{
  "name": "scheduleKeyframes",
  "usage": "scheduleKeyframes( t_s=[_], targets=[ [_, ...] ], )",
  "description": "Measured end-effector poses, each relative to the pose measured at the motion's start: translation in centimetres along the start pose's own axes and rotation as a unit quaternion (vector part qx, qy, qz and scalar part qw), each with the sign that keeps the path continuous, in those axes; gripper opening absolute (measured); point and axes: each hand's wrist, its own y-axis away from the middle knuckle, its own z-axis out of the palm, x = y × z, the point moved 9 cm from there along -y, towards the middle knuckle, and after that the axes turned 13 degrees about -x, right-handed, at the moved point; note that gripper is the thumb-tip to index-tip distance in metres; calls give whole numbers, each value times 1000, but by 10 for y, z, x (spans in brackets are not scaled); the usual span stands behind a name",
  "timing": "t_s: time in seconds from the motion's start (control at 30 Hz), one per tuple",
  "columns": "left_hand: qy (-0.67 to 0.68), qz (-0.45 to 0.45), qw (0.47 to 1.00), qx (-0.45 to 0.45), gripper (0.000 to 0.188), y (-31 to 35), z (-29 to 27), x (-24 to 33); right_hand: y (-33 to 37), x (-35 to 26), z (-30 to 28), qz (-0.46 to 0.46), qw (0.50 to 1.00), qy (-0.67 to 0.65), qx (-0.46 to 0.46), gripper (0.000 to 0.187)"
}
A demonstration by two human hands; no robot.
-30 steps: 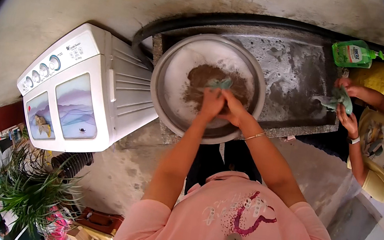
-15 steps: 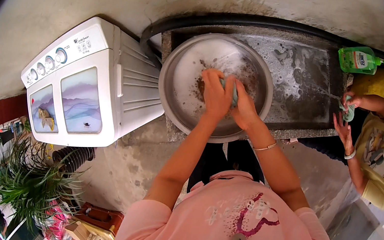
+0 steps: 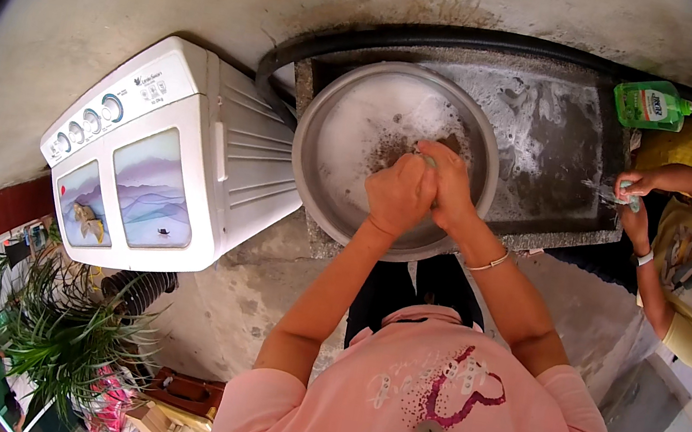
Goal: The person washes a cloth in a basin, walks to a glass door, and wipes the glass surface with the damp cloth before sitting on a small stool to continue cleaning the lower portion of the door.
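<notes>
Both hands are pressed close together inside the big round metal basin (image 3: 329, 151). It sits on the wet stone slab (image 3: 553, 149) straight ahead. The left hand (image 3: 398, 195) is curled into a fist. The right hand (image 3: 449, 182) is curled too, touching it, and a small pale green thing (image 3: 428, 159) peeks out between them. I cannot tell which hand grips it. White foam and brown dirt lie in the basin. Far right, a green soap bottle (image 3: 649, 105) with a white label lies on its side. Left stands a white washing machine (image 3: 157, 161) with round knobs.
</notes>
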Motion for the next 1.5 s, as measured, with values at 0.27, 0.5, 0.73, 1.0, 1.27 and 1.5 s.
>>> scheduleKeyframes(
  t_s=[0.27,0.5,0.73,1.0,1.27,1.5],
  targets=[
    [305,-260,915,-56,23,8,11,-49,-14,-18,13,-148,951,268,-49,23],
    [399,-252,861,-191,28,9,49,-24,36,-71,-14,-144,853,486,-124,20],
    [243,-163,935,-198,30,-31,56,29,90,-133,-123,-66,796,602,-1,38],
    [324,-205,917,-106,34,-39,76,30,6,-109,-317,80,816,560,123,53],
    [269,-420,862,-95,32,90,80,-11,-51,-63,-327,-119,676,727,5,48],
    [292,-439,846,-85,28,113,90,20,-87,44,-409,263,612,737,-118,35]
  ],
)
